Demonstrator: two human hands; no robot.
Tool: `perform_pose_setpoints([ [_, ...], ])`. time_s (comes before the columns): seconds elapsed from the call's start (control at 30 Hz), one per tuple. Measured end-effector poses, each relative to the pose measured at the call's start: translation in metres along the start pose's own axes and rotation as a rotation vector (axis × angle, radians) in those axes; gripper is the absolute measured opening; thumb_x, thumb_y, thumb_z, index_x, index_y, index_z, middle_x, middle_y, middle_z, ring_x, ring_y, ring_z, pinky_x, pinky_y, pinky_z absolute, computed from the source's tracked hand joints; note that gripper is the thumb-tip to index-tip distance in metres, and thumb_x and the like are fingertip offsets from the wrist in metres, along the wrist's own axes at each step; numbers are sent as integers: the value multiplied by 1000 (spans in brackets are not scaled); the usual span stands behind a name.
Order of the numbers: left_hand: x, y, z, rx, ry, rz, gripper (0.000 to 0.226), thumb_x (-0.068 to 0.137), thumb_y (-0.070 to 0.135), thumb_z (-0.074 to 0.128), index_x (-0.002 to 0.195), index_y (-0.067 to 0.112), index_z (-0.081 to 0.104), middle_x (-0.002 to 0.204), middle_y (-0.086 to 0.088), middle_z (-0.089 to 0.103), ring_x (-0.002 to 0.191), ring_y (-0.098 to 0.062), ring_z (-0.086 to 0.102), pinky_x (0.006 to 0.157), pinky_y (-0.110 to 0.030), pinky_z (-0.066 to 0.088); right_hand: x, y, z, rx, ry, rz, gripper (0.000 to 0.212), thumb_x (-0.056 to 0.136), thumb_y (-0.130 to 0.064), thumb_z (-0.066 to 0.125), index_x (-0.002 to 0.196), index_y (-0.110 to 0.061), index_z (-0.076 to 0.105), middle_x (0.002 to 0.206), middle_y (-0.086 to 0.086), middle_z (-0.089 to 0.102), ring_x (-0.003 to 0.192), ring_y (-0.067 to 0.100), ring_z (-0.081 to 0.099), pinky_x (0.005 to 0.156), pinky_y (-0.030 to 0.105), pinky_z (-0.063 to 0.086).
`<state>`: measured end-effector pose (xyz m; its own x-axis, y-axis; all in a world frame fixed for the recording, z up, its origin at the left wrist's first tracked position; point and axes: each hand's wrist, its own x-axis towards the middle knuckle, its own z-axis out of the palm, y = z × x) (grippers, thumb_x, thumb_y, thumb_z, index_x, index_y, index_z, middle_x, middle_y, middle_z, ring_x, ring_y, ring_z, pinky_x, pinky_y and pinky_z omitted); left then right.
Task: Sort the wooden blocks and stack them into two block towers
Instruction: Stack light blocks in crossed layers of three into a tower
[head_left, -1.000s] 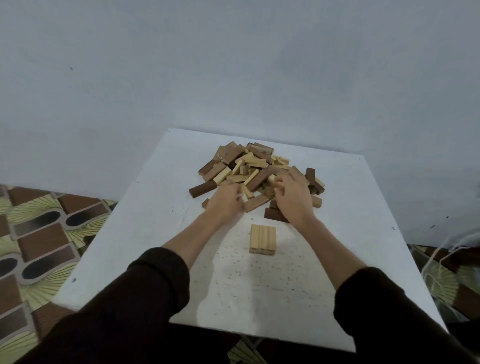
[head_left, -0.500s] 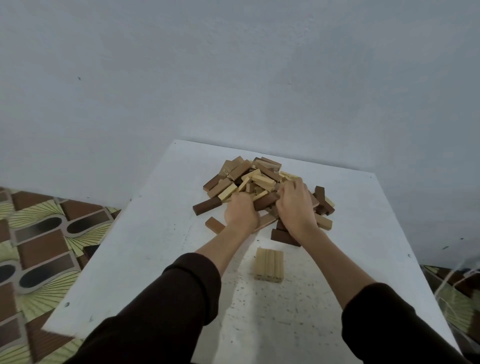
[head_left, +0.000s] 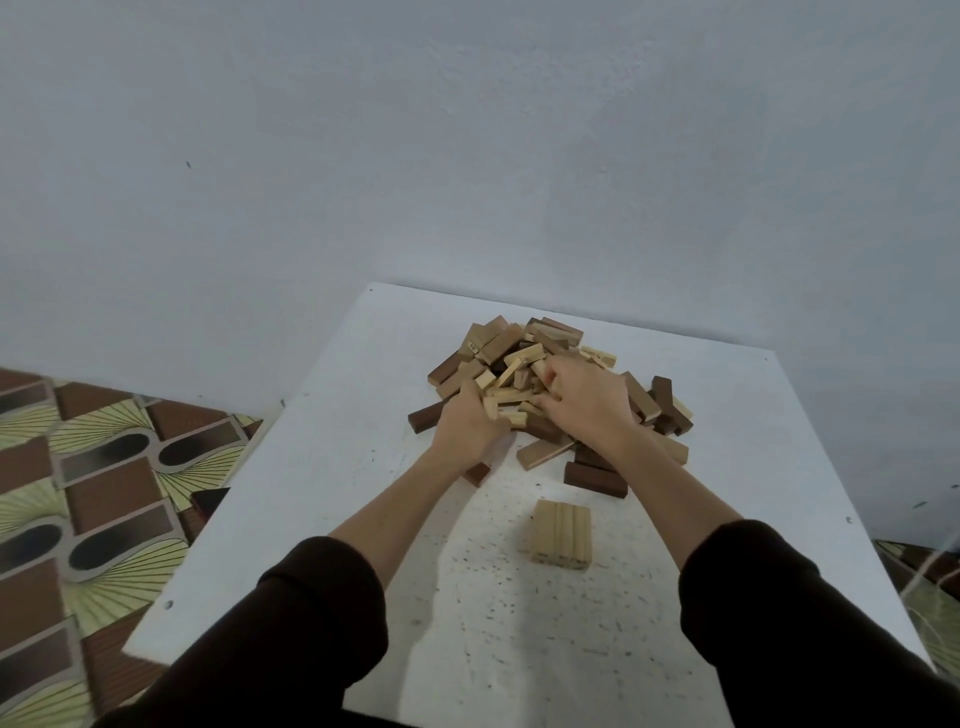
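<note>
A heap of light, mid-brown and dark wooden blocks (head_left: 524, 353) lies at the far middle of the white table (head_left: 311, 493). Both hands are dug into its near side. My left hand (head_left: 467, 426) curls round a few light blocks (head_left: 501, 408) at the heap's front left. My right hand (head_left: 589, 402) has its fingers bent into the top of the heap and its thumb tucked under light blocks; what it holds is mostly hidden. Nearer me, three light blocks (head_left: 562, 535) lie side by side as a flat square layer.
Loose blocks lie at the heap's near edge: a dark one (head_left: 595, 478), a mid-brown one (head_left: 543, 452) and a small reddish one (head_left: 477, 474). A plain wall stands right behind the table. Patterned floor (head_left: 78, 493) shows to the left.
The view has tilted up a little. Both hands have pushed deeper into the heap, and light blocks have gathered between them. The flat three-block layer has stayed put.
</note>
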<state>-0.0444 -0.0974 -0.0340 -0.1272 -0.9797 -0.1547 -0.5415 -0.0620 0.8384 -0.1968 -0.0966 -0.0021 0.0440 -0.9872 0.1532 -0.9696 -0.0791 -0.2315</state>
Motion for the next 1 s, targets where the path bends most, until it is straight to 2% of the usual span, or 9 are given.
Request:
perform_pose_setpoints([
  [0.1,-2,-5,-2,-21,14,4,34,84,22,69,101,12,41,83,0,49,67,-9,42,52,-20,32,-6,-2,4,-55,-88,-51,25,88,-40,60,104,-20,61,98,-4,64,94,18,59,64,28,41],
  [0.23,-5,-6,-4,-27,27,-1,20,87,18,63,93,9,45,83,-1,48,66,-7,39,52,-19,29,-8,-6,12,-145,-142,-140,37,84,-47,62,110,-21,60,104,-4,66,94,18,60,72,32,49],
  [0.37,-9,-7,-7,-44,46,11,16,92,19,55,89,8,45,74,4,44,67,-10,41,52,-18,29,-7,-14,17,-223,-165,-226,33,88,-48,58,105,-20,61,101,-5,64,91,16,60,59,26,41],
  [0.5,-10,-6,-9,-67,44,-18,15,98,23,47,94,10,45,84,-3,53,68,-9,45,55,-20,34,-7,-23,24,-304,-203,-287,21,92,-38,56,94,-17,60,90,-5,64,85,17,61,52,25,35],
  [0.6,-12,-8,-12,-97,56,-5,16,100,25,44,110,12,45,99,-12,60,78,-19,54,70,-32,48,-8,-26,32,-370,-179,-298,11,94,-20,50,95,-17,61,89,-3,65,80,19,62,54,27,43],
  [0.7,-17,-12,-20,-141,87,-6,26,100,22,45,119,5,46,97,-12,60,81,-21,56,71,-35,48,-9,-26,32,-267,-153,-207,18,92,-14,45,93,-16,63,80,-4,63,74,18,61,55,28,44],
  [0.83,-20,-21,-34,-184,151,-9,15,92,21,61,97,10,51,86,-10,61,73,-22,56,69,-38,48,-17,-32,20,137,-81,103,17,93,-22,46,84,-11,55,68,-3,53,63,17,51,49,24,33],
  [0.93,-29,-34,-46,-162,112,12,10,91,19,62,94,10,57,84,-6,60,74,-19,55,69,-33,44,-26,-45,14,410,-243,188,28,88,-16,50,62,-7,50,59,4,44,53,18,41,50,27,30],
  [1.0,-38,-46,-52,-89,68,32,10,94,20,58,91,11,62,83,-4,62,72,-15,54,69,-28,41,-35,-57,13,456,-349,180,33,86,-13,53,56,-12,39,54,3,33,48,16,31,50,28,25],
])
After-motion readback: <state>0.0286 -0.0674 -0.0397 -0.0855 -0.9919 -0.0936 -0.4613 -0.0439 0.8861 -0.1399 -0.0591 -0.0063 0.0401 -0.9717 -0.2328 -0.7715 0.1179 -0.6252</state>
